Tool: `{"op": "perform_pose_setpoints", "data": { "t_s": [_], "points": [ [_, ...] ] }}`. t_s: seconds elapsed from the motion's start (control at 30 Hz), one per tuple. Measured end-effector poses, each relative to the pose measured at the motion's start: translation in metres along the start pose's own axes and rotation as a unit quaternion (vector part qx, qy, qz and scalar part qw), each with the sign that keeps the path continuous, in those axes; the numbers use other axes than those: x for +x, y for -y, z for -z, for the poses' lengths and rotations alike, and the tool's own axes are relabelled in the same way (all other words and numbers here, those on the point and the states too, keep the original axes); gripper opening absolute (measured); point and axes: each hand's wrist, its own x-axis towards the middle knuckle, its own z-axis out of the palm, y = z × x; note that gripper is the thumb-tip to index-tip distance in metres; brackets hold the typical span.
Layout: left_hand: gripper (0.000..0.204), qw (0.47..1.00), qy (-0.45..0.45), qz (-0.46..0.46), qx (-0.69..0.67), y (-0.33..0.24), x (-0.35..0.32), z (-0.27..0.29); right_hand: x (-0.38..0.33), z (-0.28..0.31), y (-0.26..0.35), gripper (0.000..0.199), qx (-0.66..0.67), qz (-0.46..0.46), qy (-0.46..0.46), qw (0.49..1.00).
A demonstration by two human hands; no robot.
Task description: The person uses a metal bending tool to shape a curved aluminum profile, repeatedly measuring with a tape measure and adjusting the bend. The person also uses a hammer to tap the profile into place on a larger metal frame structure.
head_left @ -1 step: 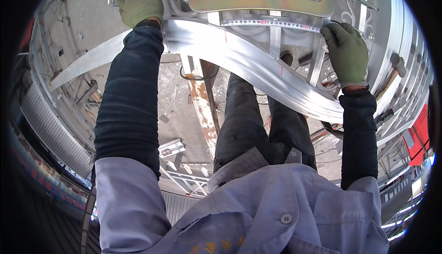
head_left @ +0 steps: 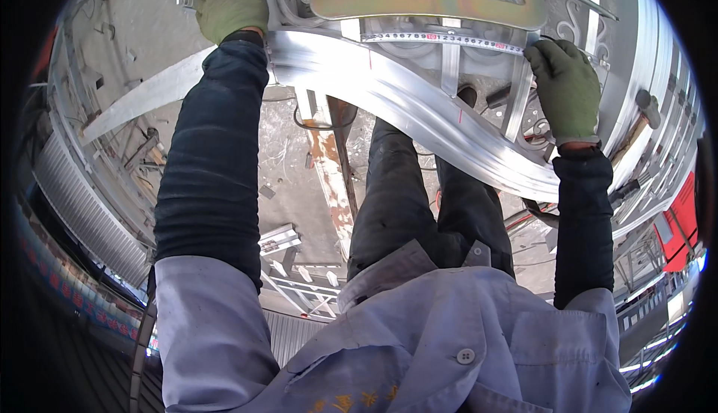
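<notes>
Apparently nothing has shifted between the earlier picture and this one: both gloved hands sit at the same spots and the tape measure (head_left: 441, 39) lies just as taut, so the measuring hold reads as steady rather than being set up or let go. The tape runs as a thin pale band between the hands, across the upper side of a long curved aluminium profile (head_left: 404, 99), which sweeps from upper left down to the right, above the person's dark trousers (head_left: 404, 188). The right hand (head_left: 566, 87), in a green glove, has its fingertips closed on the tape's right end, pressing it near the profile's upper edge, just beside some ornamental metalwork (head_left: 576, 16). The left hand (head_left: 230, 5), also gloved, is curled over something at the profile's left end, near the top edge of the view; whether it grips the tape's case or the metal itself I cannot tell. A yellowish flat metal frame (head_left: 426, 5) lies just beyond the tape, and a small red mark (head_left: 369, 60) shows on the profile below it
</notes>
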Motion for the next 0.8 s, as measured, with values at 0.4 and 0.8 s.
{"op": "perform_pose_setpoints", "data": {
  "t_s": [0.4,0.8],
  "points": [
    [0.077,0.996,-0.078,-0.022,-0.028,-0.024,-0.010,0.010,-0.011,0.017,0.010,0.040,0.027,-0.069,0.063,0.995],
    [0.107,0.999,0.021,0.017,-0.034,-0.008,0.003,-0.003,-0.125,0.083,0.070,0.063,0.171,-0.221,0.080,0.957]
  ]
}}
